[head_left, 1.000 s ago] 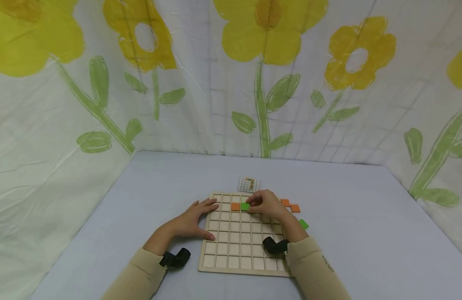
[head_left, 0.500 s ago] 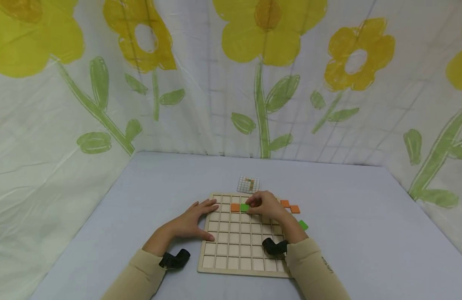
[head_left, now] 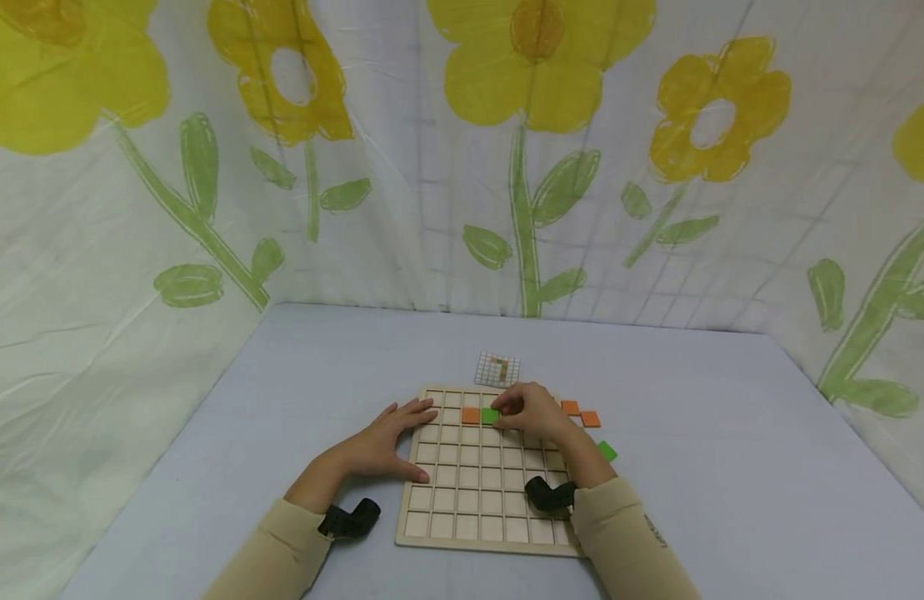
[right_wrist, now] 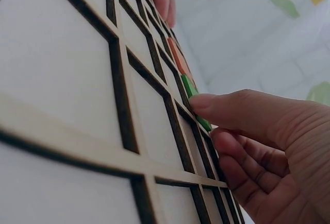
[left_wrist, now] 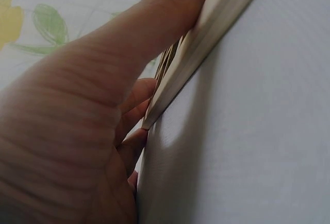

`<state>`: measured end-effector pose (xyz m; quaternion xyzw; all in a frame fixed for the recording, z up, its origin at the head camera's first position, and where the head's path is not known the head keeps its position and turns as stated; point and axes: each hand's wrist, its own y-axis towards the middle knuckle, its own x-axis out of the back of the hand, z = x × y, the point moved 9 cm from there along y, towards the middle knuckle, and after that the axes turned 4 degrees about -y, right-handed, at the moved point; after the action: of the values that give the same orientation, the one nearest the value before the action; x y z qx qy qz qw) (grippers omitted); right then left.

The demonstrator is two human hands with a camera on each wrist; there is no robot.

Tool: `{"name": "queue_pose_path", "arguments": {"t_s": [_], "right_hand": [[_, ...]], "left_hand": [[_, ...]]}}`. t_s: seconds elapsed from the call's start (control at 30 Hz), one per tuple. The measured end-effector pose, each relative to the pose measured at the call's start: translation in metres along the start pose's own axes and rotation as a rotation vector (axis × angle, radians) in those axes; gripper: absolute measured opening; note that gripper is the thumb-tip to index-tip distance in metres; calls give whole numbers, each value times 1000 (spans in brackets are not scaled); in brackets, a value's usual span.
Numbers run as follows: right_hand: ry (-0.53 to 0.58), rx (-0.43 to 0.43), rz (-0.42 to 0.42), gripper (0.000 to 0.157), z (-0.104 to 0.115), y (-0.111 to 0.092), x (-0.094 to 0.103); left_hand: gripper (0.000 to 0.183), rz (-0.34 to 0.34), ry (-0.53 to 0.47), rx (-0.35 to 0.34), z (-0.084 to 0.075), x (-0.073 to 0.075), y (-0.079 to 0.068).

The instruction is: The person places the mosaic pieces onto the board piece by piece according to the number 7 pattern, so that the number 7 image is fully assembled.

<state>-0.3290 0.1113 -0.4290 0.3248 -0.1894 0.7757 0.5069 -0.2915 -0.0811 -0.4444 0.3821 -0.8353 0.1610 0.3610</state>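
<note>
A wooden grid board [head_left: 491,547] lies on the table. My left hand [head_left: 379,442] rests along its left side, fingers and thumb spread. In the left wrist view that thumb and the fingers touch the board's edge [left_wrist: 198,46]. Over the upper part of the grid, my right hand [head_left: 532,410] pinches a green square tile [head_left: 488,415] at its right side. That tile sits at a cell just right of an orange square tile [head_left: 471,415]. The right wrist view has my right thumb [right_wrist: 227,108] on the green tile's edge; the fingers behind are curled.
Right of the board lie loose orange tiles [head_left: 591,419] and a green tile [head_left: 607,451], partly behind my right arm. A small pattern card [head_left: 497,368] stands beyond the board's far edge. A flowered curtain [head_left: 402,250] hangs behind the table.
</note>
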Motion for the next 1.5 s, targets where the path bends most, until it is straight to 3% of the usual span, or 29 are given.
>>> {"name": "queue_pose_path", "arguments": {"t_s": [0.8, 1.03, 1.5], "right_hand": [[22, 6, 5, 24, 0, -1, 0], [34, 3, 46, 28, 3, 1, 1], [9, 45, 95, 37, 18, -22, 32]], "left_hand": [[94, -8, -17, 12, 2, -1, -1], [94, -7, -8, -6, 1, -1, -1], [94, -11, -3, 0, 1, -1, 0]]}}
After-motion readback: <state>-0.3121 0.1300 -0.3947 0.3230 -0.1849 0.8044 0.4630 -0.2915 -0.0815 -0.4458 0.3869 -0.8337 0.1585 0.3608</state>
